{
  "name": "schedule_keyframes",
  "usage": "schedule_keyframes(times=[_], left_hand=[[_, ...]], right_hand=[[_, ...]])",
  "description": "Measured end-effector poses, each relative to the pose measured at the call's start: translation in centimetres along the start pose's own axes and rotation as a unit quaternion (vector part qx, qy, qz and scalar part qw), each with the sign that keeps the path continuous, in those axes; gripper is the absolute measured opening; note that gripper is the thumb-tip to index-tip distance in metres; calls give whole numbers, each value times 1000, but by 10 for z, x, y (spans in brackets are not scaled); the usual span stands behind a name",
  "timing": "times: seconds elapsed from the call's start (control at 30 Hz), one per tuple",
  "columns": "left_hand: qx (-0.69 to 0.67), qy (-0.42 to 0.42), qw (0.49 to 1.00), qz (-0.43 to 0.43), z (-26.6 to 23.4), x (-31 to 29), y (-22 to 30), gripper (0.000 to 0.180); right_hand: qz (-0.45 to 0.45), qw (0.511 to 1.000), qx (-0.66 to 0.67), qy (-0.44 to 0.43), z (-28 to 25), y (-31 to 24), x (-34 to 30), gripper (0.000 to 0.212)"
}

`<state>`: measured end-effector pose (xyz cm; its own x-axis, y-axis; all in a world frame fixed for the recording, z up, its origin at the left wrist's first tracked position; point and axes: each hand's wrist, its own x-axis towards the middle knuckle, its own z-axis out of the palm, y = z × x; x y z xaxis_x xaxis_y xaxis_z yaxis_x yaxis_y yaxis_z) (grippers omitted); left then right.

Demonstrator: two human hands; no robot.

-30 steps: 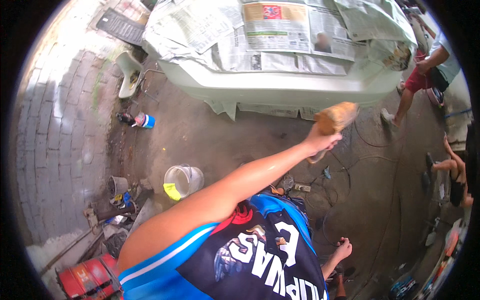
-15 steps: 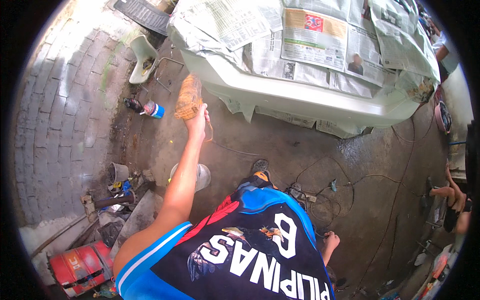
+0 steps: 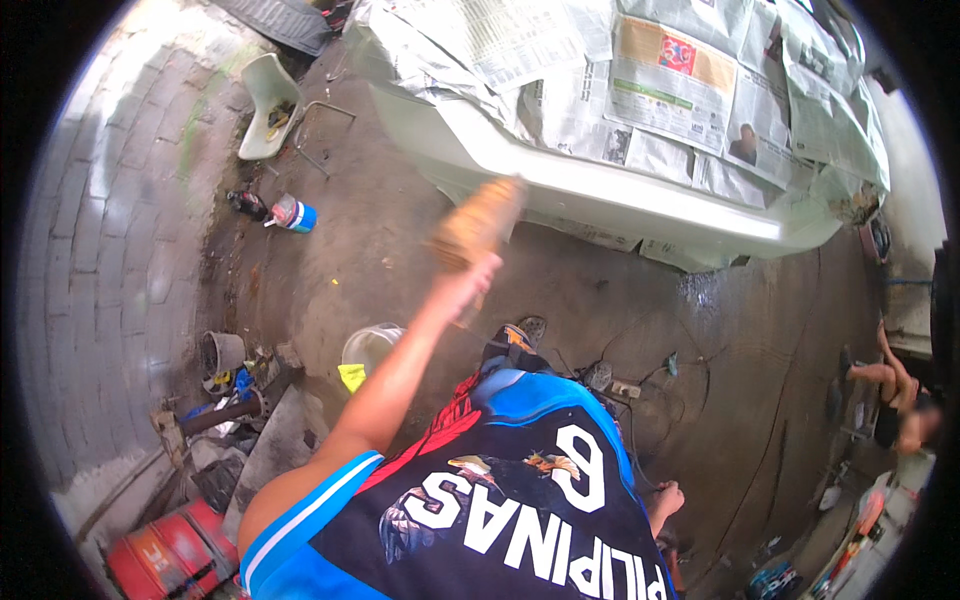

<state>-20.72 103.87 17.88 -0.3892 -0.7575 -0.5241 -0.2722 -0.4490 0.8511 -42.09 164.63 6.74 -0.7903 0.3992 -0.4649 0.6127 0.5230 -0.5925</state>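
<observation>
My left hand (image 3: 468, 288) is closed around the lower end of an orange-brown, wrapped hand tool (image 3: 482, 222), smeared by motion. Its exact kind cannot be made out. The tool points up toward the white car bumper (image 3: 600, 200), overlapping its lower edge in view; whether they touch cannot be told. Newspaper sheets (image 3: 670, 85) cover the car body above the bumper. Low by my right side, my right hand (image 3: 667, 500) hangs with its fingers curled in and nothing visible in them.
A white bucket (image 3: 372, 345) with a yellow cloth (image 3: 351, 377) stands below my left forearm. Cords (image 3: 690, 375) lie on the floor. At left are a chair (image 3: 268, 110), a blue-labelled container (image 3: 295, 214) and a red drum (image 3: 170, 550). Another person (image 3: 895, 395) is at the far right.
My left hand has swung the tool to the right, from the bumper's left end toward its front. The view has shifted slightly. My right hand stays low, fingers curled.
</observation>
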Motion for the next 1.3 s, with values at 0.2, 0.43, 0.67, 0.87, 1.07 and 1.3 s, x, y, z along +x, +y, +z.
schedule_keyframes(times=[0.2, 0.43, 0.67, 0.87, 1.07, 1.3], left_hand=[[-118, 194, 952, 208, -76, 29, 33, 16], [-101, 90, 990, 47, 17, 17, -18, 12], [-28, -202, 979, -13, 205, 5, -38, 12], [-26, -272, 960, 67, 394, 1, 9, 7], [-117, -396, 909, 51, 538, -24, 57, 13], [-82, -365, 922, 104, 500, -51, 24, 17]], right_hand=[[-103, 990, 31, 88, -10, -16, -21, 24], [-135, 981, -40, 133, -22, -60, -32, 24], [-184, 964, -58, 181, -28, -48, -13, 26], [-175, 968, 24, 180, -39, -11, 12, 23], [-76, 988, 28, 132, -69, 25, 58, 21], [2, 999, 14, -28, -81, 66, 153, 24]])
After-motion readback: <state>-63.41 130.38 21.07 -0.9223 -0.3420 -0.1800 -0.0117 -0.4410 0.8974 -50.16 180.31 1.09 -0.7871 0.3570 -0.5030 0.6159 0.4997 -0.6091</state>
